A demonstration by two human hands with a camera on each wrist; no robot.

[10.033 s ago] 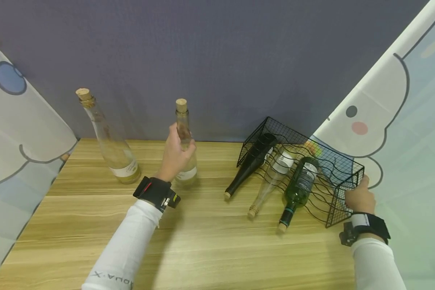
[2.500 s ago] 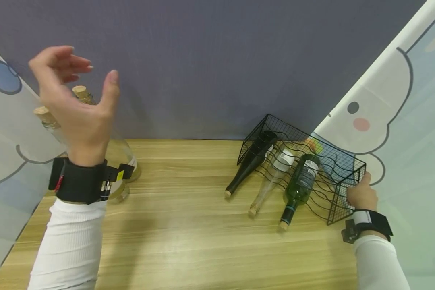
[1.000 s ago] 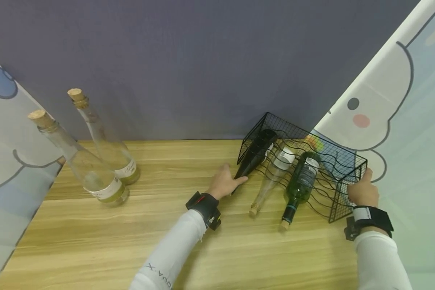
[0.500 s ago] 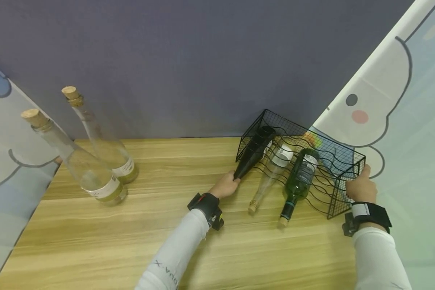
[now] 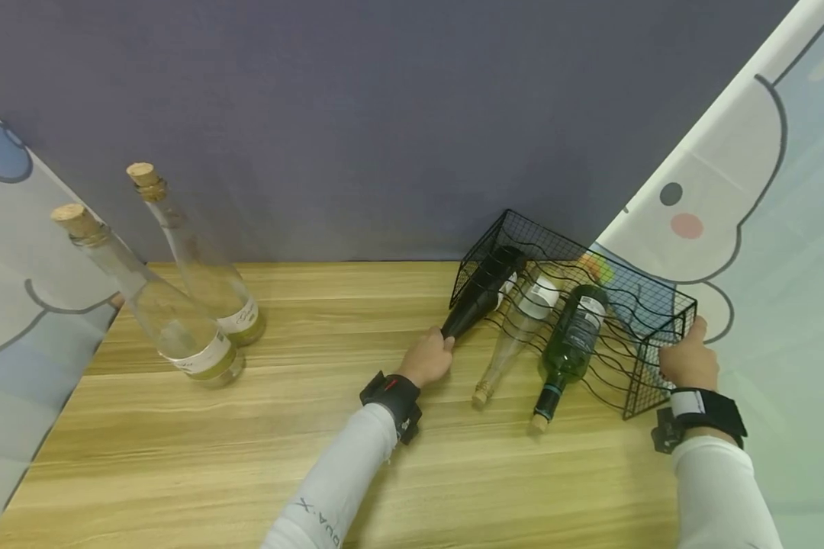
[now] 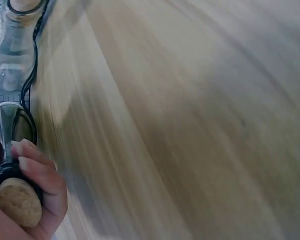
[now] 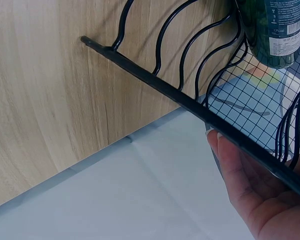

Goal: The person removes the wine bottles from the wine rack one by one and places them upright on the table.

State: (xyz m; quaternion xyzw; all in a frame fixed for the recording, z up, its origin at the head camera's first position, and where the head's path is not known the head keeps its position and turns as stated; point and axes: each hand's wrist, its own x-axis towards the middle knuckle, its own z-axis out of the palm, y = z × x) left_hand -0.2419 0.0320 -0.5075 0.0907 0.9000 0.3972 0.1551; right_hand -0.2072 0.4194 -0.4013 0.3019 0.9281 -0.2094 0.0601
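Observation:
A black wire rack (image 5: 648, 358) at the right of the table holds three corked bottles lying with their necks toward the front. My left hand (image 5: 427, 357) grips the neck of the dark bottle (image 5: 477, 301), the leftmost one; in the left wrist view its cork (image 6: 19, 202) shows between the fingers of the hand (image 6: 47, 192). Beside it lie a clear bottle (image 5: 515, 332) and a green bottle (image 5: 570, 343). My right hand (image 5: 690, 362) holds the rack's right end; in the right wrist view the fingers (image 7: 235, 170) are against the frame (image 7: 200, 110).
Two tall clear bottles with corks, one nearer (image 5: 172, 332) and one behind (image 5: 213, 282), stand upright at the left of the wooden table (image 5: 247, 457). A grey panel (image 5: 357, 130) rises behind the table, and a printed cloth (image 5: 762, 305) lies along the right.
The left hand has left a clear bottle, which now stands farther left and nearer, and has closed round the dark bottle's neck. The right hand stays at the rack's end.

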